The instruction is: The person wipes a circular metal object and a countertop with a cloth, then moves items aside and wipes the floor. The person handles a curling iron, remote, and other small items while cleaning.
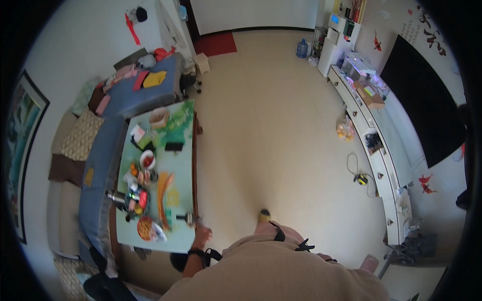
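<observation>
My left hand (pixel 202 237) is at the near right corner of the low table (pixel 181 193), beside its edge. Its fingers look loosely apart, and I see nothing held in them. A dark band circles that wrist. Closest to it on the tabletop lies a small black and silver gadget (pixel 187 218), too small to name. My right hand is out of sight beside my body. Farther left on the table are a bowl of brown snacks (pixel 145 228), a metal flask (pixel 116 196), a white bowl with red fruit (pixel 147 159) and a dark phone-like slab (pixel 173 146).
A blue-grey sofa (pixel 98 175) runs along the table's left side. Along the right wall stands a long white cabinet (pixel 369 130) below a large black television (pixel 422 100). A cable with a yellow-black device (pixel 360 178) and a water jug (pixel 302 48) stand on the floor.
</observation>
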The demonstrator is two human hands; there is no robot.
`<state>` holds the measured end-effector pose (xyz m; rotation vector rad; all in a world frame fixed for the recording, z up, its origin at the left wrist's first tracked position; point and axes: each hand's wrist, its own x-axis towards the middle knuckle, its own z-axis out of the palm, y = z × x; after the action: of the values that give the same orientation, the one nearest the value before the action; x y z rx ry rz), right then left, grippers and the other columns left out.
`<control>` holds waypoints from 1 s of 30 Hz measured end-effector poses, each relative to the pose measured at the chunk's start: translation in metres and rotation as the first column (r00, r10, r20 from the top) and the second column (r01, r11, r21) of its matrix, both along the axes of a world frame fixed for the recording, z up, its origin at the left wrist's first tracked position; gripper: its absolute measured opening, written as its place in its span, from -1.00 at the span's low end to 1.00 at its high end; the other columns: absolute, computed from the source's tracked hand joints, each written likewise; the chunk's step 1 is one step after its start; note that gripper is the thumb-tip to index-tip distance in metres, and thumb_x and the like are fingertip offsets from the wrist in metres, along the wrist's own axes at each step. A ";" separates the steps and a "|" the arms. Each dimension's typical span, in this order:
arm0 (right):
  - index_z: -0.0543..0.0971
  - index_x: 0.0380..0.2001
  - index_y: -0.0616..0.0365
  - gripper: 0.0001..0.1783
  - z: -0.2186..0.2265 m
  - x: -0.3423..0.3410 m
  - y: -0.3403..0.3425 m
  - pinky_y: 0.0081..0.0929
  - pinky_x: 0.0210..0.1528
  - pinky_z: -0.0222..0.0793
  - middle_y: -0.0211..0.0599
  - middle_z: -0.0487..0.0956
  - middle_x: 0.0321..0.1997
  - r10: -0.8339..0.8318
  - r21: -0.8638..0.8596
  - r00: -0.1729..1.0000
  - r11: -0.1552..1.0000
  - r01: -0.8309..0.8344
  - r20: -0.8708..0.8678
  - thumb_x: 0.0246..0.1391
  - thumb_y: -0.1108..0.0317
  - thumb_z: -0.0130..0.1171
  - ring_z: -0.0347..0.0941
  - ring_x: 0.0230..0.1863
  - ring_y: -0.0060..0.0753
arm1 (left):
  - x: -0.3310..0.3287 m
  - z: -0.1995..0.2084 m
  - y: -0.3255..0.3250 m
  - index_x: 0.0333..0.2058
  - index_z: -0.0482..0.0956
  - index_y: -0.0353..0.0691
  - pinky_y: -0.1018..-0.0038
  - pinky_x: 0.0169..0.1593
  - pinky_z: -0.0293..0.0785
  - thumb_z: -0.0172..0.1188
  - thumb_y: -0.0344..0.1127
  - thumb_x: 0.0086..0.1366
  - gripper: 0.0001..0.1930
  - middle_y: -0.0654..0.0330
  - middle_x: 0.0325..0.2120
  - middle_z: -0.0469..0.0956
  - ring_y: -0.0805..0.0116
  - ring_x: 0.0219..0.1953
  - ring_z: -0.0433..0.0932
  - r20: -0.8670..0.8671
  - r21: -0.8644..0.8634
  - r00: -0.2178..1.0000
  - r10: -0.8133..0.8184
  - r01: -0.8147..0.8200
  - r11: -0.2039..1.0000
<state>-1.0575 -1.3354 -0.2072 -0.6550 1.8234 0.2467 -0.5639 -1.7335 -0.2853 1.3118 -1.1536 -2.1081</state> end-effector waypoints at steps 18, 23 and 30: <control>0.39 0.13 0.13 -0.54 0.112 -0.301 -0.780 -0.29 -0.28 0.57 -0.19 0.60 -0.18 -0.428 -0.263 0.256 0.044 0.964 0.867 0.24 0.20 0.18 0.57 -0.25 -0.27 | -0.220 0.049 -0.489 -0.37 0.47 -0.05 0.61 -0.52 0.30 0.11 -0.19 0.37 -0.86 0.44 -0.51 0.41 0.52 -0.53 0.40 0.221 0.299 0.951 0.214 -0.276 0.914; 0.19 0.35 0.10 -0.36 0.221 -0.331 -0.954 -0.32 0.02 0.48 -0.25 0.43 0.16 -0.103 -0.325 0.340 0.135 0.936 0.935 0.32 0.10 0.09 0.44 0.07 -0.33 | -0.493 0.192 -0.723 0.33 0.18 -0.12 0.31 0.25 0.30 0.05 0.05 0.44 -0.38 0.20 0.23 0.33 0.38 0.23 0.34 -0.208 -0.248 0.892 -0.402 0.349 0.904; 0.19 0.38 0.13 -0.35 0.275 -0.436 -1.139 -0.32 0.43 -0.02 -0.12 0.15 0.47 0.235 -0.996 0.972 0.081 -0.023 -0.003 0.28 0.27 0.11 0.15 0.42 -0.29 | -0.774 0.295 -0.896 0.25 0.30 -0.27 0.25 0.22 0.41 0.02 -0.18 0.42 -0.50 0.07 0.16 0.45 0.19 0.14 0.48 -0.572 0.060 0.764 -0.299 0.402 0.914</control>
<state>-1.4935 -2.4742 0.0676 -1.7635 1.5243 -1.1185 -1.3384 -2.6294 0.0096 0.4726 -1.0161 -2.6698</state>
